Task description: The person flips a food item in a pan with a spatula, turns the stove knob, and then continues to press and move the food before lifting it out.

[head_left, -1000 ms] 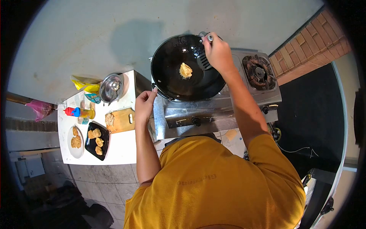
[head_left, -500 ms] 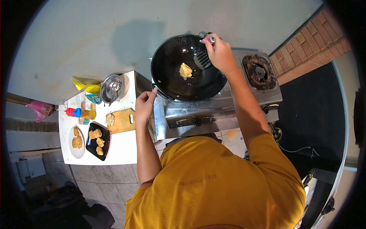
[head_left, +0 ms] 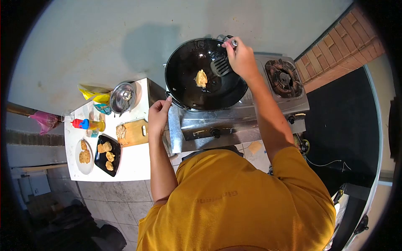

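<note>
Lettering on the yellow shirt (head_left: 234, 196) too faint to read; right hand (head_left: 240, 58) clamped on a slotted spatula (head_left: 221, 66) just beside the fritter (head_left: 201, 78) in the wok (head_left: 205, 75), left hand (head_left: 158, 113) gripping its near handle.

Grey plastered wall (head_left: 125, 33); brick strip (head_left: 339, 50) at right; pale tiled floor (head_left: 117, 196); white side table (head_left: 134, 165); steel stove stand (head_left: 226, 125).

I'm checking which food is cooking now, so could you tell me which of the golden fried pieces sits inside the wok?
Only the lone piece in the black wok, beside the spatula; the others lie on the black tray and white plate.
</note>
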Demonstrator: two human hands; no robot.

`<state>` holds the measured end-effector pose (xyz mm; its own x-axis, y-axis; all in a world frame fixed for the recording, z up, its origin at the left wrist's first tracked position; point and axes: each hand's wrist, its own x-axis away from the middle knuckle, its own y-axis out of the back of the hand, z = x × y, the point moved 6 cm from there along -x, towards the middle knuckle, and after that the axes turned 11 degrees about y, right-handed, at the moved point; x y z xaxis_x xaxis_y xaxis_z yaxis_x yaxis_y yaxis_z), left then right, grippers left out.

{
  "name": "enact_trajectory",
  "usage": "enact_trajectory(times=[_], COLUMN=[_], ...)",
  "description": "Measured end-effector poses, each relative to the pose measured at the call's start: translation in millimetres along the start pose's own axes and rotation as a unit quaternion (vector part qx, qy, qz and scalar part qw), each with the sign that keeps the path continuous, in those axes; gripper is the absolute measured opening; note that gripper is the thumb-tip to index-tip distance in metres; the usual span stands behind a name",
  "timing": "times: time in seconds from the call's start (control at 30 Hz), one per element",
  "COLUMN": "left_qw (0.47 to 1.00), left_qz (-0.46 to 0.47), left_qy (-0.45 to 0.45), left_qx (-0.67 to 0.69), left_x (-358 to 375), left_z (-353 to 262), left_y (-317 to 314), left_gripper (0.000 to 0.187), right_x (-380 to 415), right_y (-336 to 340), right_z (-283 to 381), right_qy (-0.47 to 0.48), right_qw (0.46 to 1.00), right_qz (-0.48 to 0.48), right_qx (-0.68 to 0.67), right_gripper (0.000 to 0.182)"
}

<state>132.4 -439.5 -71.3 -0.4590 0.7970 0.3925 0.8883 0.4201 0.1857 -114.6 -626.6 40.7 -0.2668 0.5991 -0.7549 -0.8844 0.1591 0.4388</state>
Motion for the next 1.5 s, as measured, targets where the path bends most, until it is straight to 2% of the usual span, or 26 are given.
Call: enact_trajectory(times=[0.17,0.23,0.43,0.77,0.87,0.93,1.07,1.13,1.23,1.5], left_qw=[1.000,1.000,1.000,1.000,1.000,1.000,1.000,1.000,1.000,1.000], left_qz=[-0.006,-0.002,-0.001,-0.004,-0.007,-0.010,-0.010,-0.007,-0.008,-0.019], left_qy=[-0.006,-0.005,-0.004,-0.002,-0.008,-0.012,-0.004,-0.005,-0.005,0.003], left_qx=[-0.001,-0.001,0.002,-0.006,-0.007,-0.005,-0.008,-0.006,-0.007,-0.021], left_x=[2,1,-1,0,2,1,2,2,1,1], left_z=[-2,-2,1,-1,-1,-2,-2,-3,-2,0], left_y=[-1,0,-1,0,0,0,0,0,1,1], left_gripper=[0.033,0.033,0.033,0.033,0.033,0.033,0.033,0.033,0.034,0.040], right_x=[0,5,8,1,2,3,2,2,6,8], right_y=[5,0,0,7,11,14,21,21,13,-18], right_z=[5,0,11,15,10,11,22,27,28,25], right_qy=[-0.015,-0.011,-0.044,-0.038,-0.028,-0.017,0.019,0.029,-0.016,-0.034], right_qw=[0.999,0.996,0.997,0.997,0.995,0.988,0.987,0.993,0.997,0.999], right_qz=[-0.033,-0.008,-0.040,-0.067,-0.077,-0.065,-0.087,-0.097,-0.065,0.006], right_qx=[-0.014,0.087,0.043,0.029,0.059,0.140,0.132,0.064,0.047,0.004], right_gripper=[0.013,0.013,0.014,0.014,0.013,0.013,0.013,0.012,0.013,0.014])
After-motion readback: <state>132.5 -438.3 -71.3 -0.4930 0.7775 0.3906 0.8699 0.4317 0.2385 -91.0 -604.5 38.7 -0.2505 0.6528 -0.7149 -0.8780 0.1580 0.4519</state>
